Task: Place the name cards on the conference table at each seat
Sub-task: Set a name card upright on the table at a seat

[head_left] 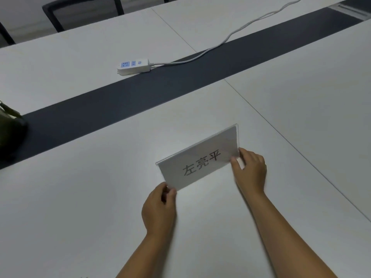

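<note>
A clear acrylic name card [198, 159] with black printed characters on white paper sits on the white conference table [80, 197], tilted with its right end farther from me. My left hand [159, 209] pinches its near left corner. The fingers of my right hand [250, 169] grip its right end. The printed side faces me.
A dark strip [140, 97] runs diagonally along the table's middle. A white power strip [133, 66] lies beyond it, its cable [241, 29] trailing to the upper right. A dark bag [10, 129] sits at the left edge. Black chairs [80, 11] stand across the table.
</note>
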`<state>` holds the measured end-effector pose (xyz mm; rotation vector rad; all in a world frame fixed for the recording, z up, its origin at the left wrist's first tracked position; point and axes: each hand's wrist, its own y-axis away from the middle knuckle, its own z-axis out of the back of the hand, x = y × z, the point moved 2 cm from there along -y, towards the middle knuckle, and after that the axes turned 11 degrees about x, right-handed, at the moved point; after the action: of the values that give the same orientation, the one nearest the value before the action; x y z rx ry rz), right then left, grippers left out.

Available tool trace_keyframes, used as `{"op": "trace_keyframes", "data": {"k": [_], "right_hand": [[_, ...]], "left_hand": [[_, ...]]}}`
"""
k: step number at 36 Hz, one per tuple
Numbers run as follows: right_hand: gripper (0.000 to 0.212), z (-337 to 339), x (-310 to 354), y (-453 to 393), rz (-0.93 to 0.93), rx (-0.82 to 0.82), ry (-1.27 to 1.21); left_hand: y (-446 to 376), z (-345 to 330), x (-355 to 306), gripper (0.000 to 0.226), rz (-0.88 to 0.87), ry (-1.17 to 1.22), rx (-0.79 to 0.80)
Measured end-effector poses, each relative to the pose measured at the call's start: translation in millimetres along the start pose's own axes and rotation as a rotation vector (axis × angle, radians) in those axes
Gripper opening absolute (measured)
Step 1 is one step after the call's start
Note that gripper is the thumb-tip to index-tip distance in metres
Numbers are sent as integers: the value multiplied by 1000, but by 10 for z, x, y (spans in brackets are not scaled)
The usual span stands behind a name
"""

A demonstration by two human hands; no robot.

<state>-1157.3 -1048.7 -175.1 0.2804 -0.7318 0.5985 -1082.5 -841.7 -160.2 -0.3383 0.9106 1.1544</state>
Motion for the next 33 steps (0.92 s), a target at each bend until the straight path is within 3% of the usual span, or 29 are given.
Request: {"op": "trace_keyframes", "data": {"k": [5,14,20,33], "right_hand": [[30,16,22,45,32,-48,-37],[36,20,9,45,37,-49,-28],[29,12,-13,28,39,-25,-9],[32,24,6,43,46,-53,-33]], "left_hand": [[-48,-37,29,15,17,26,-78],[-29,-53,55,8,8,4,-61],[-13,-52,65,8,-4,-16,-47],[-13,-60,78,19,-54,-72,-13]]}}
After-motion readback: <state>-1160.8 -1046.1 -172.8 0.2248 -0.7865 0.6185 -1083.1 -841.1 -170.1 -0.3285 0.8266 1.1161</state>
